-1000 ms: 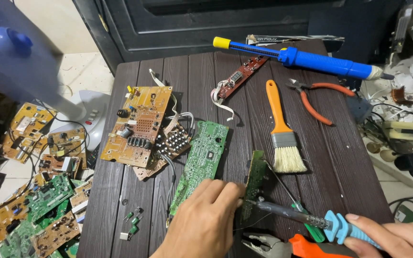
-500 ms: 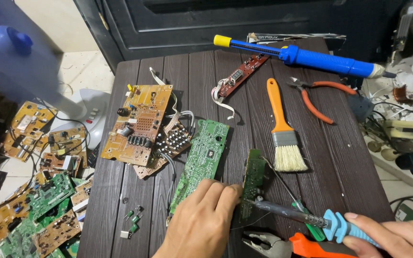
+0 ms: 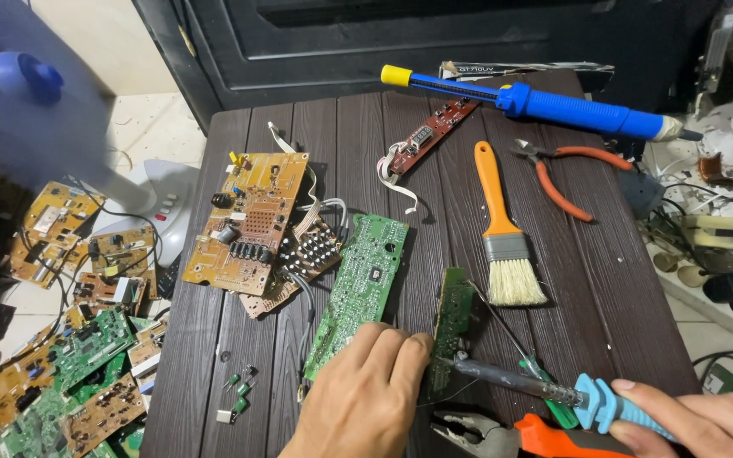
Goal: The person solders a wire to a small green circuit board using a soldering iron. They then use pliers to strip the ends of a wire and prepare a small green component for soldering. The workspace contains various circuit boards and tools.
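Note:
My left hand (image 3: 366, 399) grips the lower edge of a small green circuit board (image 3: 452, 318), which stands tilted on the dark table (image 3: 604, 288). My right hand (image 3: 706, 422) holds a soldering iron (image 3: 545, 388) by its blue handle, and the iron's tip touches the small board near my left fingers. A longer green circuit board (image 3: 358, 288) lies flat just left of my left hand. Orange-handled pliers (image 3: 511, 432) rest at the table's front edge below the iron.
An orange brush (image 3: 502, 229), red-handled cutters (image 3: 557, 170), a blue desoldering pump (image 3: 545, 103), a brown board (image 3: 248, 220) and a narrow red board (image 3: 430, 136) lie on the table. Loose small parts (image 3: 237, 394) sit at front left. Boards (image 3: 61, 373) pile on the floor.
The small green board has tipped slightly more upright and my left hand has shifted a little toward it. The soldering iron stays at the board.

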